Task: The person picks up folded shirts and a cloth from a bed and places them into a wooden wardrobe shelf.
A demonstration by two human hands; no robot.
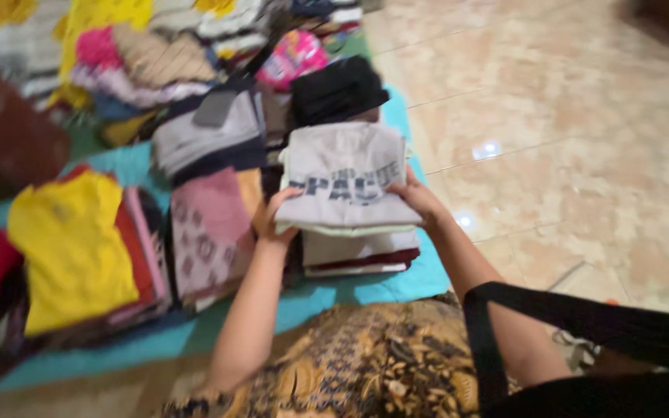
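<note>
— What's around you, starting at the far left?

— A yellow shirt (71,248) lies folded on a stack, with red cloth under it. Next comes a pink patterned stack (210,232). All of it sits on a teal mat (365,290) spread over the tile floor (567,155).

— And your hands?

— My left hand (272,217) grips the left edge of the grey shirt (346,182), fingers curled up over the fold and thumb beneath, as far as I can tell through the blur. My right hand (420,197) pinches the right edge the same way, thumb on top.

— Where is that shirt, exactly?

— Straight ahead of me, between both hands, folded into a rectangle with dark lettering across it. Its long axis runs away from me, so I hold it by the two long sides. It sits just above a low pile (361,255) of folded pieces, near touching; I can't tell if it rests on it yet.

— Which hand is nearer?

— Both are on it equally. The pile lies directly below, not to either side.

— Anything beyond?

— A black folded piece (338,89) just behind the shirt, and more mixed clothes further back.
</note>
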